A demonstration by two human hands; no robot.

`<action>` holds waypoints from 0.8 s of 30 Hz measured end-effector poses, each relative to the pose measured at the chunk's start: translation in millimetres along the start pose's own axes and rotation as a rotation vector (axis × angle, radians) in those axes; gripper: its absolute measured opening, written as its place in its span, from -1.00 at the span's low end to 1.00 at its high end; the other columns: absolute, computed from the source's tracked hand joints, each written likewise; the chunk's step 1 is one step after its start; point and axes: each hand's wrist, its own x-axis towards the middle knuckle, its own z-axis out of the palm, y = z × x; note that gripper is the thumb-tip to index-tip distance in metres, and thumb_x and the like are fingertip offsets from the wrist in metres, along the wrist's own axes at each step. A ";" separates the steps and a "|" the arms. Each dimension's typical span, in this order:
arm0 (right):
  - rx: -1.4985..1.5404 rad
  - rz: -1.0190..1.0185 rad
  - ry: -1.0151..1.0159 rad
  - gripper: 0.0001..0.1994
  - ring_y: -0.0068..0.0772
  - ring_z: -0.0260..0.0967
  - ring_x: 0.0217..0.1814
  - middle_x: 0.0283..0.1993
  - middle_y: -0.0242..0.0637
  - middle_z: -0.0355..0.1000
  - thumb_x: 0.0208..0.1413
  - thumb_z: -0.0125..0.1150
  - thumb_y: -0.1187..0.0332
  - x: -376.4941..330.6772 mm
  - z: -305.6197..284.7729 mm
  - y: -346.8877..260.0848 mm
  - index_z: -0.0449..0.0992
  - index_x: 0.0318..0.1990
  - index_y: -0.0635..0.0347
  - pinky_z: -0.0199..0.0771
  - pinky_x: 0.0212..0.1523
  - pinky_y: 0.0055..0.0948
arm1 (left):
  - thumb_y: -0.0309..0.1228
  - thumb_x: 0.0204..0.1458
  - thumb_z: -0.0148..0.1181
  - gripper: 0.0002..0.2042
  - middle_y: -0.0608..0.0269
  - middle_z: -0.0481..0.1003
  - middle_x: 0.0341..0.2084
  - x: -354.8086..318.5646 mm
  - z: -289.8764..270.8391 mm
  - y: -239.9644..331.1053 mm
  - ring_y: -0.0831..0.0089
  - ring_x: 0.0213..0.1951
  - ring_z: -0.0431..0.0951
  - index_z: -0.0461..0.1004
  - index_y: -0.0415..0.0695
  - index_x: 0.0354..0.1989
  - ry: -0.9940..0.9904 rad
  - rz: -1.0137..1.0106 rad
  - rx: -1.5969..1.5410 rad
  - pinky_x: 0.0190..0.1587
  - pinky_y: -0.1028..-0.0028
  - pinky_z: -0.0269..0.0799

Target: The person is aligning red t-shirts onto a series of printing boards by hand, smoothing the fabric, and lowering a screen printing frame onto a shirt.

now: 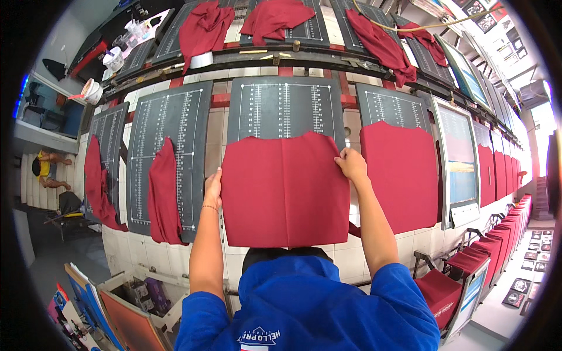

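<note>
A dark red cut fabric panel [257, 193] with a crease down its middle lies over the lower part of a dark printing board [243, 111] in front of me. My right hand [352, 165] pinches the panel's upper right edge between thumb and fingers. At the left edge, my left hand [213, 188] is closed on the cloth, its fingertips partly hidden. White ruled lines and scales show on the board above the fabric.
To the right, another red panel [398, 175] lies flat on its board, then a framed screen [459, 164]. Bunched red cloth [164, 199] lies on the boards to the left. A rail [246, 58] crosses behind. A person [51, 168] sits far left.
</note>
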 end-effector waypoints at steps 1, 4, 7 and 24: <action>-0.038 -0.008 -0.065 -0.65 -0.08 0.52 -0.12 -0.21 -0.10 0.51 0.08 0.32 0.20 3.3 -3.3 -2.2 0.41 -0.12 0.24 0.45 -0.09 -0.14 | -0.06 0.29 0.06 -0.57 0.18 0.59 -0.16 3.4 5.6 15.6 0.42 -0.19 0.60 0.50 -0.23 0.01 -0.043 0.038 -0.012 -0.16 0.39 0.55; 0.306 -0.023 -0.080 -0.73 -0.26 0.54 -0.12 -0.23 -0.16 0.51 0.10 0.29 0.31 11.2 11.5 35.2 0.42 -0.14 0.23 0.51 -0.09 -0.21 | -0.24 0.26 0.15 -0.67 0.16 0.59 -0.15 4.1 24.4 45.2 0.42 -0.17 0.60 0.49 -0.24 0.04 -0.159 0.089 0.006 -0.10 0.39 0.55; 1.213 0.211 -0.375 -0.76 -0.45 0.53 -0.10 -0.21 -0.28 0.52 0.12 0.26 0.40 -1.0 -10.9 22.7 0.46 -0.08 0.22 0.55 -0.04 -0.34 | -0.32 0.27 0.12 -0.69 0.17 0.57 -0.09 4.1 20.9 58.5 0.43 -0.09 0.58 0.46 -0.27 0.05 -0.209 0.258 0.115 -0.02 0.41 0.51; 0.724 0.090 -0.253 -0.87 -0.65 0.36 -0.29 -0.34 -0.45 0.46 0.09 0.34 0.46 43.1 -8.1 51.4 0.54 -0.23 0.22 0.37 -0.22 -0.57 | -0.39 0.24 0.15 -0.83 0.32 0.56 -0.37 15.2 23.9 74.0 0.60 -0.31 0.48 0.52 -0.26 -0.20 -0.016 0.326 0.451 -0.21 0.53 0.43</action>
